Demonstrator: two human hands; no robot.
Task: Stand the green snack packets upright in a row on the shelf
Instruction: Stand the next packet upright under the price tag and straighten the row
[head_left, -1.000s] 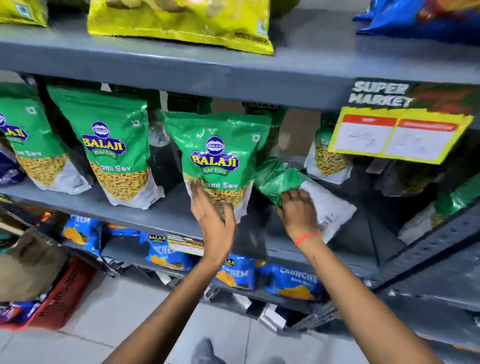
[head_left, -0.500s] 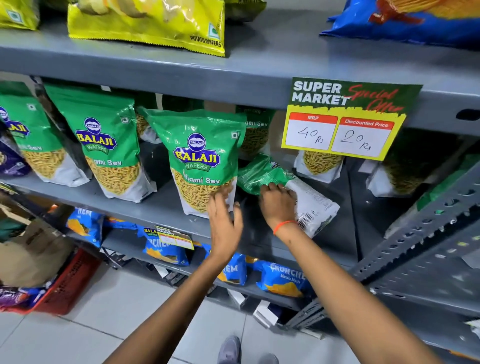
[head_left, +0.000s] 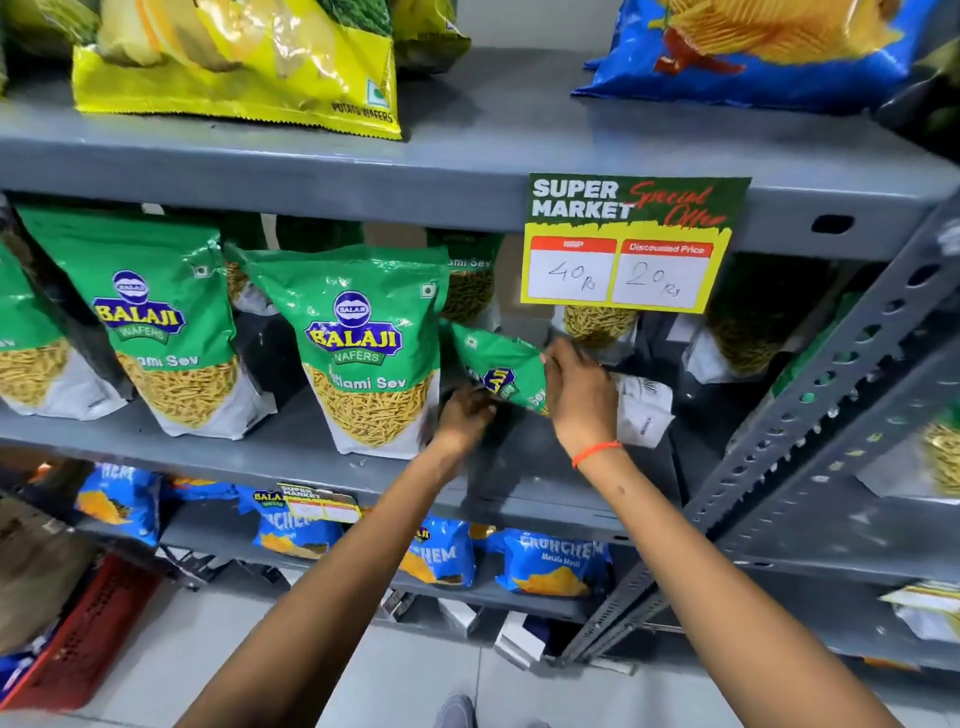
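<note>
Packets of green foil stand along the middle shelf (head_left: 291, 457), and one of them, the tipped packet (head_left: 501, 371), lies slanted at about three o'clock from the upright packet (head_left: 363, 348) at the centre of the row. Its top corner points up toward eleven o'clock and its white base trails off toward four o'clock.

The right hand (head_left: 582, 395) is laid over the middle of the tipped packet, fingers curled around its edge and pressing into the film. The left hand (head_left: 465, 415) reaches in low at about eight o'clock from the packet; it is blurred and shadowed, and I cannot tell whether its fingers are closed on the packet or only touching beneath it.

I would judge the packet light and soft: thin crinkly film, puffed with air, with loose thin strands of sev inside that would shift and crush under a hard squeeze. The glossy surface looks slippery, so a flat two-handed hold on the sides seems safer than a pinch at the top seal. The gusseted white bottom is the part to set down squarely, or it will probably slump again.

Another green packet (head_left: 156, 322) stands at nine o'clock, shiny and creased, with more in the shadow behind. A stiff yellow and green price card (head_left: 628, 244) hangs from the grey painted metal shelf above, at one o'clock.
</note>
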